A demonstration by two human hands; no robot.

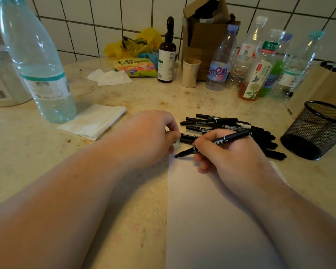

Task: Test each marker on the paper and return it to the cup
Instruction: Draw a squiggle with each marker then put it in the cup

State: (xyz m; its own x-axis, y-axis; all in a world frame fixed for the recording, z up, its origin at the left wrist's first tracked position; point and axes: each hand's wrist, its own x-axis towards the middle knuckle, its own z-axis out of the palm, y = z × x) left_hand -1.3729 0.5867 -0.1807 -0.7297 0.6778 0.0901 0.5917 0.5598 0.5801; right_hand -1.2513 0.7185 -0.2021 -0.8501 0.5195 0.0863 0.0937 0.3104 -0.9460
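Stained marble counter [47,152] under white wall tiles [105,20]. Right hand [229,152] curled around a black marker [221,141], fingers closed in a writing grip, uncapped tip at the top left corner of a blank paper [211,220], barrel angled up and to the right. Left hand [149,136] just beside, knuckles up, fingertips pinched together near the marker tip; whether gripping a cap, cannot tell. Both forearms bare, reaching in from the lower edge. Behind the hands, a loose pile of black markers [231,125] lying on the counter. Black mesh cup [316,131] to the right, apart from the pile. Further out: folded tissue [93,121], large water bottle [37,61], row of plastic bottles [260,61], brown spray bottle [167,53], cardboard box [204,35].
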